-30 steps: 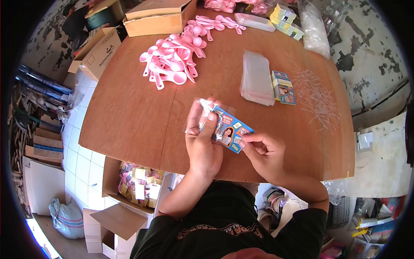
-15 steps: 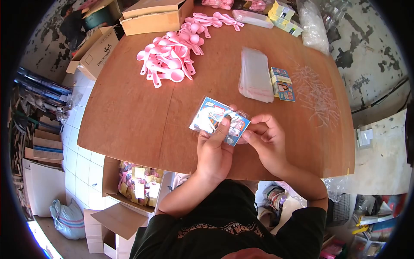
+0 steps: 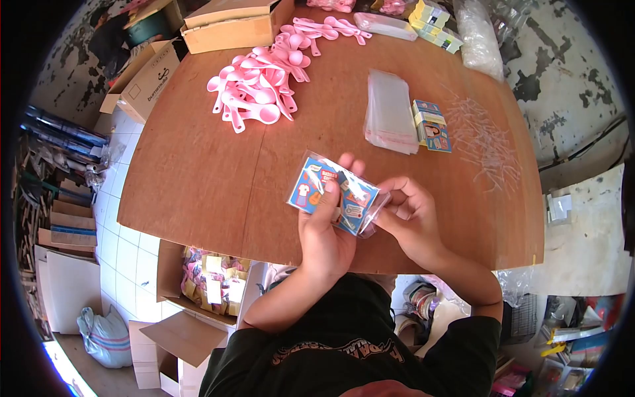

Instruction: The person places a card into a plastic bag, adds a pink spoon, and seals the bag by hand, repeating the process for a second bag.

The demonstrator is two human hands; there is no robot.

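A blue printed card (image 3: 303,188) sits inside a clear plastic bag (image 3: 374,217), above the table's near part. My left hand (image 3: 324,238) is closed on the bagged card, its thumb across the front and its fingers behind. At the bag's right end, my right hand (image 3: 413,221) pinches the loose clear plastic between thumb and fingers. Beyond my hands lie a stack of clear bags (image 3: 388,112) and a banded bundle of similar cards (image 3: 434,132). Thin whitish sticks or strips (image 3: 486,142) are scattered to the right.
Pink measuring spoons (image 3: 258,86) are heaped on the brown table (image 3: 192,165) at the left back. A cardboard box (image 3: 231,30) and yellow card bundles (image 3: 430,23) stand along the far edge. Below the near edge, an open carton (image 3: 170,278) holds packed pink items.
The bagged card has turned flatter toward me, showing more of its print. My right fingers have gone from the card's corner area to gripping the bag's loose plastic end.
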